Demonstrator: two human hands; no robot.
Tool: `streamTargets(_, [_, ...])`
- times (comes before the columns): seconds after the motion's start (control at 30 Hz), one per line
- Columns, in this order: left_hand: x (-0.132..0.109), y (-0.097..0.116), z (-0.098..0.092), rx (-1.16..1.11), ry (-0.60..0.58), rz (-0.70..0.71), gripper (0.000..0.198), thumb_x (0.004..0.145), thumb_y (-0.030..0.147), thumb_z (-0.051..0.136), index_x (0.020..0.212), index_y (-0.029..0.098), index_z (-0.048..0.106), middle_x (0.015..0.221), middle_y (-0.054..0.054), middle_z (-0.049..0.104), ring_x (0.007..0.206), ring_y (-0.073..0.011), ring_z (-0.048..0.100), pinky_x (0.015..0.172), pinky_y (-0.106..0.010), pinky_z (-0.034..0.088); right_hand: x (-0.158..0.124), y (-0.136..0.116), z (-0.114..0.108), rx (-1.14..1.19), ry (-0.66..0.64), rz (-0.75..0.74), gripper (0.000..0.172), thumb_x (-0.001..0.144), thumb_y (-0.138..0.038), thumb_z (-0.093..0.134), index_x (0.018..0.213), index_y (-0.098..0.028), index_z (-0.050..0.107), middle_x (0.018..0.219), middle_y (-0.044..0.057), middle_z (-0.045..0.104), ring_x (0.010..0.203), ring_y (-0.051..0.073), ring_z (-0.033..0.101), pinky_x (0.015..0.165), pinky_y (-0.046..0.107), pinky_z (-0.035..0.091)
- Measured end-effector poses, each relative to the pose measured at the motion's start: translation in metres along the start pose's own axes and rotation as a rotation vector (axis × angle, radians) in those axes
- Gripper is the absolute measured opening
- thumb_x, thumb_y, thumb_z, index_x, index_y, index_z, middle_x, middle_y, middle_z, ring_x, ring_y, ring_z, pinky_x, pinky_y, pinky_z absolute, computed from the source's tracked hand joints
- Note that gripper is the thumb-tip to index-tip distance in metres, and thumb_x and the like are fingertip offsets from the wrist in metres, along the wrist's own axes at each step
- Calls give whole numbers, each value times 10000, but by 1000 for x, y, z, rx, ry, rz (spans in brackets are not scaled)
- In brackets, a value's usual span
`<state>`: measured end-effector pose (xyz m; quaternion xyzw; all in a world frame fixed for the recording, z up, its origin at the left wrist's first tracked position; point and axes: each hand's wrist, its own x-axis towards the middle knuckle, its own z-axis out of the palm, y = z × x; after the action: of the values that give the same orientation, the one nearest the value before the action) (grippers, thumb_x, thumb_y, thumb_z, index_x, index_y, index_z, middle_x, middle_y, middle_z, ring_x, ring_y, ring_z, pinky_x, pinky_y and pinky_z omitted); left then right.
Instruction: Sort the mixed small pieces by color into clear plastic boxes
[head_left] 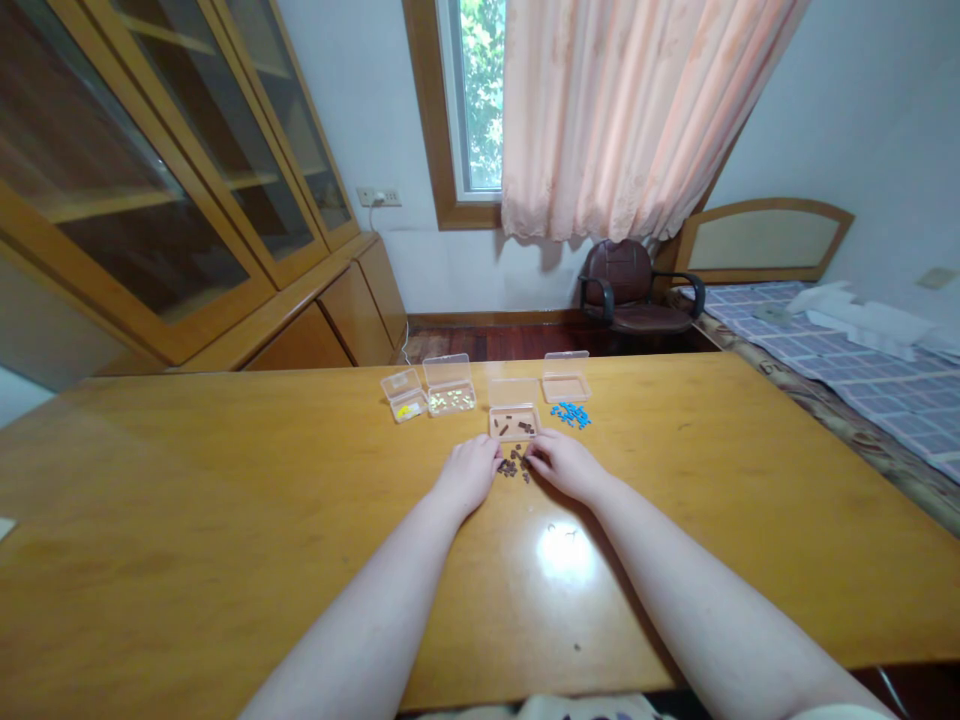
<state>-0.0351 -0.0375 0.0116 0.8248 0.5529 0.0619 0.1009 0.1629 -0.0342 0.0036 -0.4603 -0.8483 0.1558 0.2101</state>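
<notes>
Small dark brown pieces (pixel 510 467) lie in a loose pile on the wooden table, between my two hands. My left hand (pixel 471 473) rests at the pile's left edge, fingers curled together; whatever they pinch is too small to make out. From the right, my right hand (pixel 566 464) reaches in with thumb and fingers closed on what looks like one small brown piece. Just beyond the pile stands a clear plastic box (pixel 491 428), its lid (pixel 514 392) raised, with several brown pieces inside.
Left of it are an open clear box (pixel 451 409) of pale yellow pieces and a smaller one (pixel 397 416) with bright yellow pieces. At right, blue pieces (pixel 572 414) lie before another open box (pixel 566 388). A chair (pixel 626 285) stands beyond the table (pixel 262 520).
</notes>
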Motion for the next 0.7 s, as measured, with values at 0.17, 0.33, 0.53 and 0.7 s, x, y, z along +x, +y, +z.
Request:
streamTargets(0.17, [1, 1, 3, -19, 19, -21, 157, 914, 258, 449, 938, 181, 583, 958, -62, 634, 870, -195, 599, 764, -298, 438, 3, 4, 4, 55, 106, 25, 117, 878, -202, 515, 811, -175, 606, 815, 30, 567, 778, 148, 521, 735, 255, 415])
streamTargets(0.33, [2, 4, 1, -43, 17, -29, 167, 916, 242, 439, 962, 174, 585, 974, -68, 641, 887, -197, 604, 782, -300, 442, 11, 13, 10, 68, 303, 130, 109, 867, -200, 511, 798, -174, 590, 808, 45, 576, 799, 174, 523, 746, 279, 421])
streamTargets(0.53, [0, 7, -2, -73, 39, 33, 214, 909, 250, 446, 1044, 200, 604, 1018, -66, 634, 930, -200, 598, 826, -303, 450, 15, 20, 13, 66, 323, 202, 131, 860, -197, 505, 906, -177, 626, 902, 61, 608, 881, 182, 549, 823, 301, 433])
streamTargets(0.7, [-4, 11, -3, -63, 22, 109, 350, 907, 240, 428, 1233, 277, 552, 1105, -70, 600, 988, -202, 581, 891, -326, 440, 9, 14, 7, 36, 246, 96, 165, 867, -217, 504, 951, -182, 642, 869, 49, 620, 831, 163, 564, 776, 266, 438])
